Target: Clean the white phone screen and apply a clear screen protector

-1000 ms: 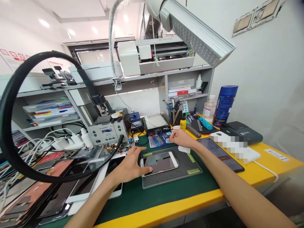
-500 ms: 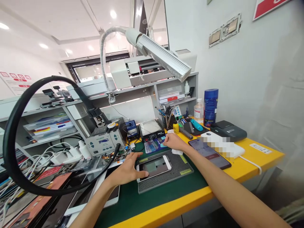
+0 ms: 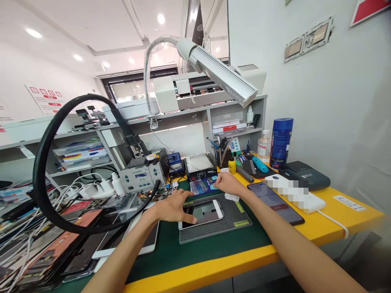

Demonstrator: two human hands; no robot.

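Observation:
A white-framed phone [image 3: 207, 212] lies screen up on a grey perforated pad [image 3: 235, 219], on a green mat [image 3: 171, 256]. My left hand [image 3: 174, 209] rests over its left end, thumb on the lower left corner, other fingers spread past the far edge. Beyond the phone, my right hand [image 3: 227, 184] is closed, its fingers curled down near small blue cards [image 3: 210, 183]. White tissue [image 3: 232, 197] shows beneath that hand and wrist. Whatever its fingertips hold is hidden.
A black hose [image 3: 38, 179] loops at the left, above stacked phone parts [image 3: 61, 244]. A lamp [image 3: 226, 75] hangs overhead. At right are a dark phone [image 3: 275, 203] showing a timer, a white device [image 3: 296, 193], a black case [image 3: 305, 175] and a blue can [image 3: 281, 142].
The whole view has shifted, with the scene sliding to the right. Both hands keep nearly the same places by the phone, the left one still touching it, the right still closed.

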